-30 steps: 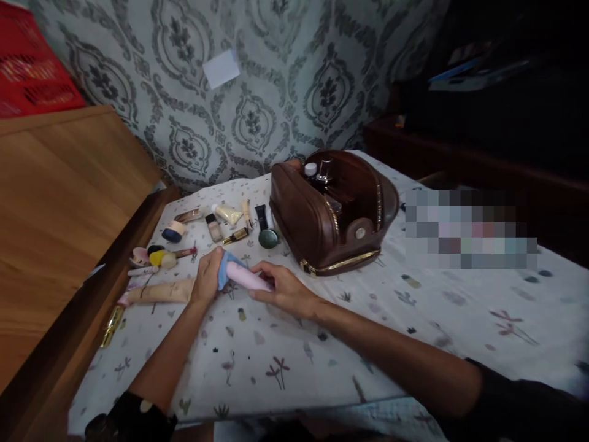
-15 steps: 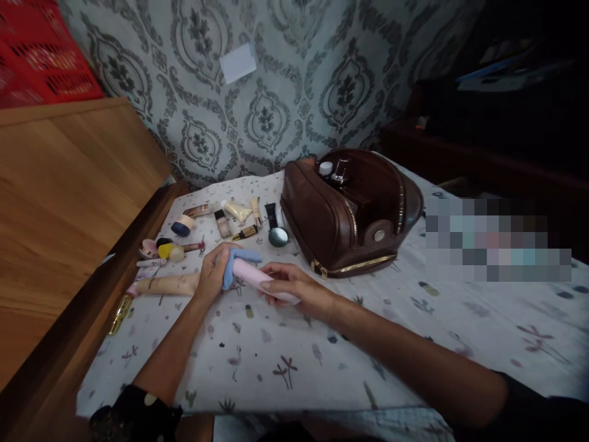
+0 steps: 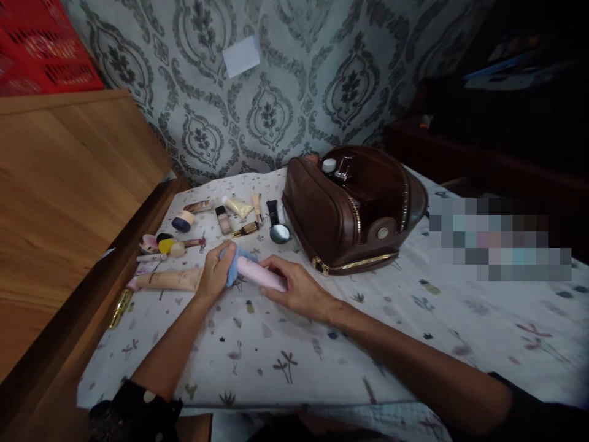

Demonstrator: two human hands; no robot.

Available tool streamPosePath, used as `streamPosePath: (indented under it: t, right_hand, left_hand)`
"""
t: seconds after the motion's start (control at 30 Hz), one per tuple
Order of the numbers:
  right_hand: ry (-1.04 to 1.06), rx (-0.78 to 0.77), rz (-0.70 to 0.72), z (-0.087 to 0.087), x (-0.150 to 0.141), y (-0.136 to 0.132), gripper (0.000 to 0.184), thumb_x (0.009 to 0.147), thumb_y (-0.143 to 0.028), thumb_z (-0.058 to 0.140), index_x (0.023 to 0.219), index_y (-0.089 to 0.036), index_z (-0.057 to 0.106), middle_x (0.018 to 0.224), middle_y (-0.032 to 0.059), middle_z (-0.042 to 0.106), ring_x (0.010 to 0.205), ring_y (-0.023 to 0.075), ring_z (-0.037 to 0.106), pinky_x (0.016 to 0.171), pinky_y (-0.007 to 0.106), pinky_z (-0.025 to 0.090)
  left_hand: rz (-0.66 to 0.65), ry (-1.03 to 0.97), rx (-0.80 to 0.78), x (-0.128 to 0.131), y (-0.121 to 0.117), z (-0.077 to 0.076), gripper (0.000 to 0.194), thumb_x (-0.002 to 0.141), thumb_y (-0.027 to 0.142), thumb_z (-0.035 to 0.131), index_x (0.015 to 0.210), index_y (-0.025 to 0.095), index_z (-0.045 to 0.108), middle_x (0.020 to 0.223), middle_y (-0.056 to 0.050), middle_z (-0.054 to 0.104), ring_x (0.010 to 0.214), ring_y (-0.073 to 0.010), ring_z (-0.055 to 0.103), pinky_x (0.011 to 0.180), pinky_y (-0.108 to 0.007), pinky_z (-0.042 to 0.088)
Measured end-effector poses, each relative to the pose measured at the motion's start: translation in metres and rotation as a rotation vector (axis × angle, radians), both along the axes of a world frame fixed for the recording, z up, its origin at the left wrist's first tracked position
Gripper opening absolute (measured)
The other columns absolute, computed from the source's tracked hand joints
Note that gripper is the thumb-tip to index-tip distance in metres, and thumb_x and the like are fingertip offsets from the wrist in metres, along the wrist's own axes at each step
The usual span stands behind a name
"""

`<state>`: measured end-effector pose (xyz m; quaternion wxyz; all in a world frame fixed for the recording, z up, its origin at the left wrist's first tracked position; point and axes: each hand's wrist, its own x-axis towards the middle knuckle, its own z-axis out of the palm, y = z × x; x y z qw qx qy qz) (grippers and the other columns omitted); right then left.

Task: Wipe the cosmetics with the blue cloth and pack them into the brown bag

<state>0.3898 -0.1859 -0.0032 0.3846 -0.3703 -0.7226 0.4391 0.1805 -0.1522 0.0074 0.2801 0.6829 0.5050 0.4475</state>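
A pink tube (image 3: 260,274) is held between both hands above the patterned cloth. My right hand (image 3: 297,285) is closed round its near right end, thumb and fingers on opposite sides. Bunched in my left hand (image 3: 217,267) is a blue cloth (image 3: 235,259), wrapped against the tube's left end and hiding it. A large beige tube (image 3: 168,280) lies on the cloth just left of my left hand. Beyond the hands stands a brown cosmetic bag (image 3: 317,212), unzipped, with a white-capped bottle (image 3: 328,166) and a clear-capped bottle (image 3: 344,169) inside.
Behind my hands lie a cream tube (image 3: 237,207), a foundation bottle (image 3: 223,220), a gold-and-black tube (image 3: 245,229), a round mirror (image 3: 279,234) and a navy-based jar (image 3: 183,221). A gold tube (image 3: 120,308) rests near the left wooden edge. A red crate (image 3: 46,49) stands upper left.
My right hand has turned and shifted its grip on the pink tube, now covering its right end. The blue cloth has moved slightly round the other end. The view has shifted a little.
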Motion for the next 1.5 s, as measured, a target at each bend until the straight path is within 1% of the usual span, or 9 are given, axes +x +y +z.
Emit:
streamPosePath:
  t: [0.1,0.17,0.33,0.47,0.63,0.83,0.93,1.1,1.5]
  right_hand:
    - [-0.059,0.078,-0.039,0.001,0.000,-0.001,0.033,0.074,-0.020,0.063,0.107,-0.017,0.063,0.093,0.0035,0.066,0.079,0.0169,0.057,0.071,0.029,0.042]
    - [0.006,-0.009,-0.015,0.002,0.000,-0.001,0.031,0.074,-0.022,0.065,0.104,-0.017,0.063,0.089,0.0024,0.065,0.077,0.0160,0.057,0.070,0.028,0.042]
    - [0.415,-0.633,0.195,0.003,0.000,0.003,0.035,0.070,-0.035,0.074,0.096,-0.016,0.060,0.076,0.0013,0.064,0.060,0.0114,0.056,0.048,0.021,0.034]
    - [0.593,-0.861,0.254,0.000,0.001,0.005,0.040,0.066,-0.032,0.081,0.094,-0.014,0.059,0.074,0.0052,0.069,0.059,0.0115,0.062,0.046,0.018,0.038]
    - [0.680,-0.873,0.224,0.001,0.001,0.006,0.039,0.077,-0.036,0.078,0.103,-0.010,0.065,0.083,0.0102,0.074,0.071,0.0153,0.071,0.061,0.021,0.054]
    - [0.672,-0.753,0.082,-0.002,0.003,0.009,0.036,0.087,-0.029,0.070,0.118,-0.011,0.066,0.082,0.0104,0.076,0.062,0.0128,0.069,0.039,0.014,0.040]
    - [0.705,-0.753,0.074,-0.004,0.003,0.010,0.027,0.090,-0.024,0.067,0.113,-0.009,0.068,0.083,0.0110,0.076,0.059,0.0114,0.068,0.044,0.015,0.047]
    - [0.825,-0.876,0.107,-0.005,0.000,0.011,0.015,0.096,-0.017,0.056,0.099,-0.007,0.066,0.085,0.0141,0.075,0.066,0.0156,0.074,0.060,0.019,0.060]
    - [0.791,-1.084,0.210,0.001,0.001,0.012,0.030,0.105,-0.021,0.032,0.114,-0.002,0.055,0.086,0.0187,0.074,0.075,0.0182,0.076,0.061,0.017,0.060]
  left_hand:
    - [0.003,0.003,0.016,0.001,0.000,0.001,0.044,0.094,0.052,0.048,0.063,0.021,0.042,0.059,0.003,0.040,0.059,-0.0125,0.039,0.055,-0.023,0.037]
    - [0.002,-0.017,0.017,0.001,-0.001,0.001,0.045,0.094,0.052,0.048,0.062,0.021,0.043,0.058,0.003,0.041,0.057,-0.0125,0.039,0.054,-0.022,0.037]
    - [-0.007,-0.090,-0.016,0.001,-0.003,0.000,0.045,0.093,0.054,0.050,0.064,0.021,0.044,0.058,0.003,0.041,0.055,-0.0118,0.039,0.048,-0.021,0.034]
    - [-0.011,-0.103,-0.027,0.002,-0.004,0.001,0.046,0.093,0.054,0.051,0.063,0.021,0.043,0.058,0.004,0.040,0.054,-0.0112,0.038,0.049,-0.022,0.033]
    - [0.068,-0.198,-0.034,-0.003,0.004,-0.004,0.042,0.090,0.052,0.055,0.063,0.021,0.046,0.059,0.004,0.041,0.055,-0.0118,0.037,0.051,-0.023,0.032]
    - [0.233,-0.216,-0.046,-0.007,0.013,-0.011,0.041,0.087,0.050,0.055,0.060,0.021,0.045,0.057,0.004,0.040,0.056,-0.0124,0.038,0.053,-0.025,0.032]
    - [0.235,-0.194,-0.021,-0.007,0.013,-0.010,0.043,0.088,0.051,0.053,0.060,0.021,0.043,0.057,0.005,0.039,0.056,-0.0124,0.037,0.053,-0.025,0.031]
    - [0.226,-0.148,0.057,-0.007,0.008,-0.005,0.048,0.091,0.056,0.050,0.057,0.022,0.040,0.055,0.004,0.037,0.054,-0.0129,0.036,0.051,-0.026,0.030]
    - [0.225,-0.229,0.096,0.000,0.002,0.003,0.054,0.088,0.064,0.052,0.057,0.021,0.046,0.056,0.002,0.043,0.057,-0.0126,0.040,0.053,-0.025,0.037]
